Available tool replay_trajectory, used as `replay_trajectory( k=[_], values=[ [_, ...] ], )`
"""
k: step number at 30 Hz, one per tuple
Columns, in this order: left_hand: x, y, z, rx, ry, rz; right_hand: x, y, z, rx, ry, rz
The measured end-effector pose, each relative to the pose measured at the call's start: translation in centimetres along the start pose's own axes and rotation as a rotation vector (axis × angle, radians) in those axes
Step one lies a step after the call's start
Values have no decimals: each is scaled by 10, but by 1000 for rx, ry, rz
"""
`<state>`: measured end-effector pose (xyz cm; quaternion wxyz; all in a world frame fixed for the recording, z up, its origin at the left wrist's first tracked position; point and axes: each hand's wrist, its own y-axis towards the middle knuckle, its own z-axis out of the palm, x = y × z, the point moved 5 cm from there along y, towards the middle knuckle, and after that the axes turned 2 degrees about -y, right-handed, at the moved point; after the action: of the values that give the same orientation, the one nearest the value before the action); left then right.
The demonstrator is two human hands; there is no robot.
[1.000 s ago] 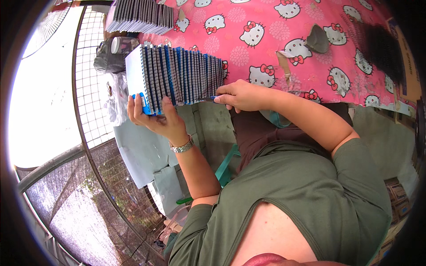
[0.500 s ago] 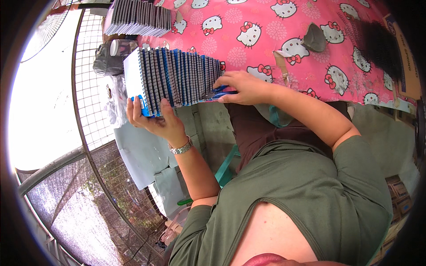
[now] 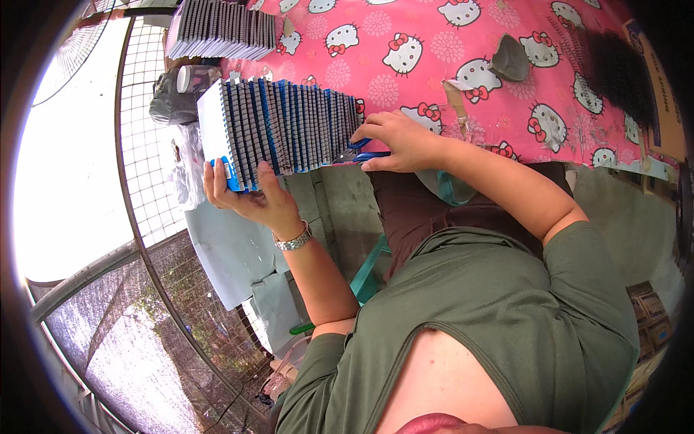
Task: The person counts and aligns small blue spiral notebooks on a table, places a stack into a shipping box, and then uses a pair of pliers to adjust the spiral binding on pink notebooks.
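Note:
A long row of spiral-bound notebooks [image 3: 282, 126] stands packed at the near left edge of the table, coils facing up and covers blue and white. My left hand [image 3: 260, 202] grips the left end of the row, thumb against the coils and fingers over the outer cover. At the right end, my right hand [image 3: 405, 142] is closed loosely round blue-handled pliers [image 3: 371, 156]. Their handles are spread apart, and the tip points at the last coils. Whether the jaws touch a coil is too small to tell.
A second stack of notebooks [image 3: 224, 30] lies at the far left of the pink patterned tablecloth [image 3: 383, 90]. Near it are a dark bag [image 3: 172, 101] and a clear jar [image 3: 194, 78]. A grey cup-like piece [image 3: 510, 59], a black bristly bundle [image 3: 614, 76] and a cardboard box [image 3: 665, 108] are on the right.
The pliers have drawn slightly to the right, away from the row's end, and their handles look wider apart. My left hand keeps its hold on the notebooks.

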<state>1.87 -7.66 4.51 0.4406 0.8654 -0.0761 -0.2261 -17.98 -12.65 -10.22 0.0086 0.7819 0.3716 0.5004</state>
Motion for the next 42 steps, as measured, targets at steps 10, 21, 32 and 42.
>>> replay_trajectory(
  k=[10,21,32,42],
  values=[
    [0,0,1,-2,-14,5,-13,5,19,313,414,370],
    [5,-1,0,-20,-64,-57,-13,6,22,329,209,297],
    [6,-1,0,-5,-35,-34,-9,3,6,14,-71,-49],
    [4,0,0,-4,1,-17,-17,2,8,88,6,37]
  ],
)
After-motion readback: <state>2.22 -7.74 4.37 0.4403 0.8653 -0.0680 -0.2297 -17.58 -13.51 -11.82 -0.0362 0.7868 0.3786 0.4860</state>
